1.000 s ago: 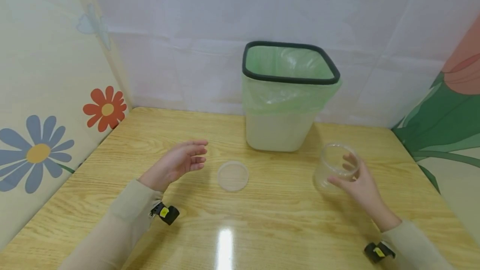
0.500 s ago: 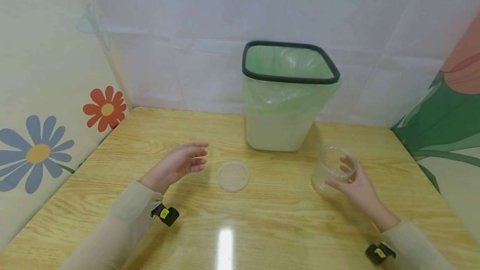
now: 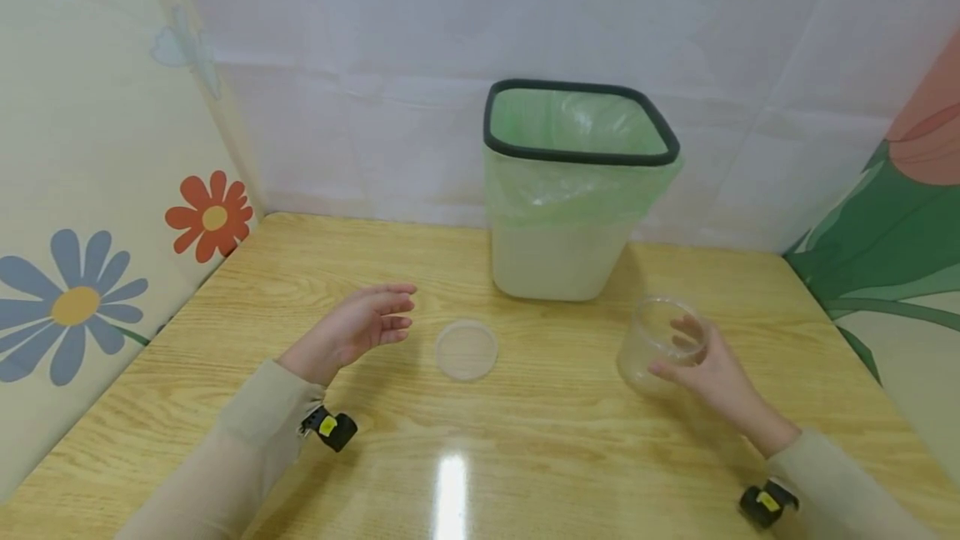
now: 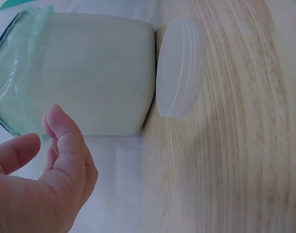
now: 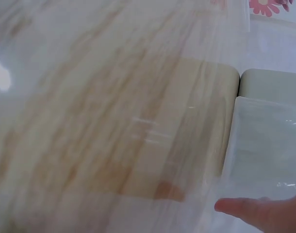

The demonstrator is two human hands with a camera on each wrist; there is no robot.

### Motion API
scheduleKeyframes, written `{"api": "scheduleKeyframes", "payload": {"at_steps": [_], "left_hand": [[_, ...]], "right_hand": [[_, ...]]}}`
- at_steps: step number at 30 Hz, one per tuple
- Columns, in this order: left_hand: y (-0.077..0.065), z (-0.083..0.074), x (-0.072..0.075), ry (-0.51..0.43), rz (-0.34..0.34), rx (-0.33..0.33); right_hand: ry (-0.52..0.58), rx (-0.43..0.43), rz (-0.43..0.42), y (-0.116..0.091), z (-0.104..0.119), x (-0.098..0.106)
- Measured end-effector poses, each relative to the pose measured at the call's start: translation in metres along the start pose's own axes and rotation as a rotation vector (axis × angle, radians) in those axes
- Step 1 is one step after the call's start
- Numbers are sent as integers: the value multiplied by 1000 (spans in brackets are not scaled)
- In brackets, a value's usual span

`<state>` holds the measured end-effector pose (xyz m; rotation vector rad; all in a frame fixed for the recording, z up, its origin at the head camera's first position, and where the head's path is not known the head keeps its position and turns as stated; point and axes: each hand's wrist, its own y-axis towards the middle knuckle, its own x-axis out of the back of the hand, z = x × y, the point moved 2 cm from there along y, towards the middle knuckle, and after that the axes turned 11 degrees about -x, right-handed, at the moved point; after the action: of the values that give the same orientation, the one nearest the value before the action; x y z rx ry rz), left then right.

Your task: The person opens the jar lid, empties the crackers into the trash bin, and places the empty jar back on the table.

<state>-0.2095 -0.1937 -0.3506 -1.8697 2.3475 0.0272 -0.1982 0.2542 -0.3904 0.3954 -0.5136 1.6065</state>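
Note:
My right hand grips a clear, lidless plastic jar from its right side, thumb in front and fingers behind. The jar is upright with its mouth facing up. In the right wrist view the thumb lies along the transparent wall of the jar. A round, translucent lid lies flat on the table, left of the jar. Just left of that lid, my left hand hovers with relaxed fingers, holding nothing. The left wrist view shows the lid apart from the fingers.
Behind the lid and jar stands a pale waste bin with a dark rim and a green bag liner. The wooden table ends at a white cloth backdrop. Flower-printed panels flank both sides.
The right hand has carried the jar slightly left and toward me. My left hand, the lid and the bin stay where they were.

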Motion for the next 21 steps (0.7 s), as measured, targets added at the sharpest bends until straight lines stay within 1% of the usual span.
{"api": "scheduleKeyframes", "payload": {"at_steps": [5,13,21], "left_hand": [[0,0,-1,4,-6,9],[1,1,-1,7,2,7],[1,3,1,6,3,11]], "right_hand": [[5,-4,27,1,-1,-2],[14,22,48,3,-4,-3],[27,29,69,3,-6,-4]]}}
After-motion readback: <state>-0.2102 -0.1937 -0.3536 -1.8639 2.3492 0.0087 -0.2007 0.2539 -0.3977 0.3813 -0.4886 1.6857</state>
